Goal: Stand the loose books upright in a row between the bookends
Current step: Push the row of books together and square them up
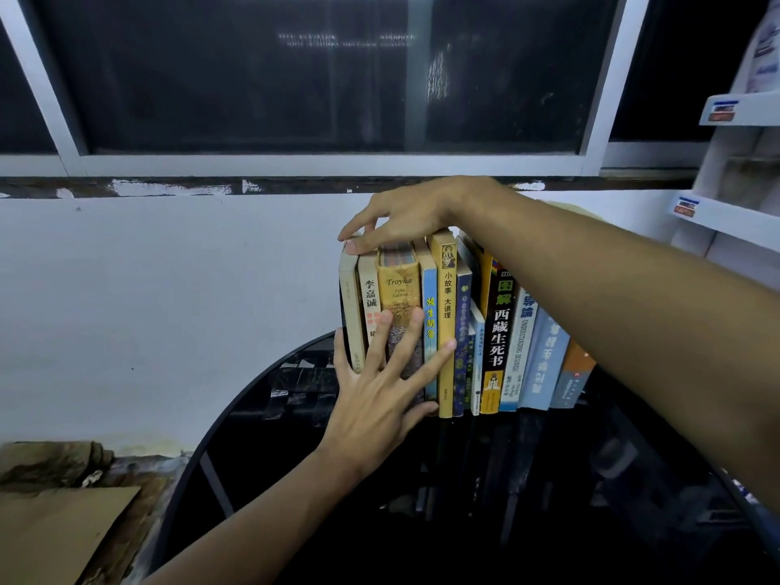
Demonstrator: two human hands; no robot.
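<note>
- All the books in sight are standing spine-out in one mixed row of paperbacks and hardbacks (447,323) at the back of the round black glass table (236,420), close to the pale wall.
- My left hand (380,394) is lying flat against the spines at the row's left end. Its fingers are straight and spread, and it is pressing rather than gripping.
- My right hand (405,217) is curling over the top edges there, with the thumb tip and forefinger pinching the top of the thin pale cream paperback (351,314).
- I am judging that cream one to be light and floppy, so it is wanting a hold high on the spine with a palm backing it.
- The thick tan "Troyka" volume (399,289) is looking worn, heavy and stiff, so I am treating it as the anchor.
- The pale blue books (544,365) at the right are leaning left, and glossy covers on glass are probably going to slide.
- Either bookend may be there, but the row's ends are too dark or hidden by my arm for me to tell.
</note>
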